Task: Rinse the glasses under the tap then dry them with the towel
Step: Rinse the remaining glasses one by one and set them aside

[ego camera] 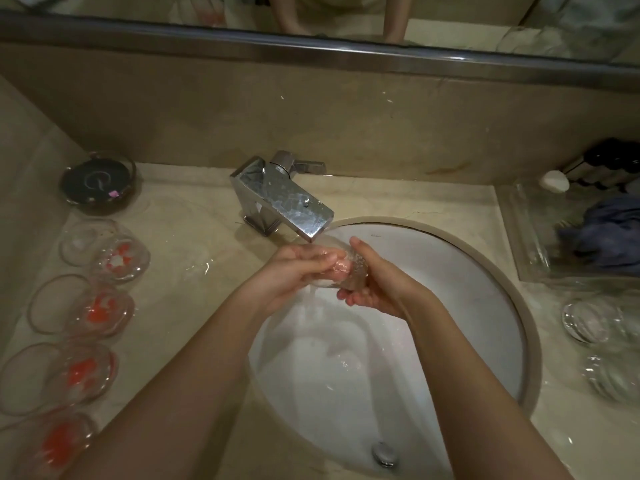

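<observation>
1. Glass [341, 268], clear and small, sits under the spout of the tap [287, 199], above the far side of the sink [512, 299]. Both hands are wrapped round it: left hand [298, 271] cups it from the left with fingers curled over it, right hand [367, 285] grips it from the right.
2. Handling, judged: light, rigid, brittle. Wet glass over a hard basin is slippery; a slip could chip it. Best hold is round the body with the palm, not by the thin rim.
3. Water runs over the glass and sheets down the white, smooth, oval basin toward the drain [383, 453].
4. Tap: chrome, angular block, spotted with droplets.
5. Four glasses with orange-red marks [86, 372] lie in a row along the left edge of the counter [194, 237]; whether these are rinsed, cannot tell.
6. Near the right edge of the counter, two plain clear glasses [588, 322] stand.
7. Blue towel [606, 237], soft and crumpled, lies in a clear tray at the far right corner. Drying not yet begun for the glass in hand.
8. Counter: polished beige stone, wet patches near the tap.
</observation>
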The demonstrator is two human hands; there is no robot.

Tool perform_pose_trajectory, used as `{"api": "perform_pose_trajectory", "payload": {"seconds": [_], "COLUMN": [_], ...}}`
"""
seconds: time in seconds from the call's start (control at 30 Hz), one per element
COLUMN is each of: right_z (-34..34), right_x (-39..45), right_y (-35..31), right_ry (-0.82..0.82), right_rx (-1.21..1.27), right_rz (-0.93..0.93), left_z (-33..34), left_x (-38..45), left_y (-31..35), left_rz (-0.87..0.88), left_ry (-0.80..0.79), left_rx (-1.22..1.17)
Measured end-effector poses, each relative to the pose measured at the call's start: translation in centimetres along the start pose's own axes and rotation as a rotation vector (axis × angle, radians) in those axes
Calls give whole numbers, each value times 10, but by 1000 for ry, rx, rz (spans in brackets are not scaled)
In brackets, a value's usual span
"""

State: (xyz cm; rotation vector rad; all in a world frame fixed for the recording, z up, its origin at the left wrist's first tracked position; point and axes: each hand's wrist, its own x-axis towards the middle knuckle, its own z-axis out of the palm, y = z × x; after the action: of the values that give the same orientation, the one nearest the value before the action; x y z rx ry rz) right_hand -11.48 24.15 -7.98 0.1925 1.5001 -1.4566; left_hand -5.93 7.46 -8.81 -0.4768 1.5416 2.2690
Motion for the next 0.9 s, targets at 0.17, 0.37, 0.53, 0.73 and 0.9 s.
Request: {"api": "perform_pose_trajectory", "payload": {"seconds": [0.17, 0.37, 0.53, 0.73, 0.9], "right_z": [-7, -4, -14, -16, -31], "right_x": [7, 11, 29, 32, 34], "right_y": [8, -7, -8, -23, -23], "right_ry": [40, -30, -138, -154, -220], "right_rx": [-137, -147, -239, -220, -203], "right_rz": [-225, -36, -189, -46, -128], "left_z": [0, 1, 5, 11, 18], "left_x": [1, -5, -10, -9, -2], "left_y": [-3, -13, -14, -24, -16], "left_rz": [-38, 0, 45, 92, 94], "left_ry": [59, 84, 218, 273, 331], "left_rx": [-37, 46, -109, -120, -211]}}
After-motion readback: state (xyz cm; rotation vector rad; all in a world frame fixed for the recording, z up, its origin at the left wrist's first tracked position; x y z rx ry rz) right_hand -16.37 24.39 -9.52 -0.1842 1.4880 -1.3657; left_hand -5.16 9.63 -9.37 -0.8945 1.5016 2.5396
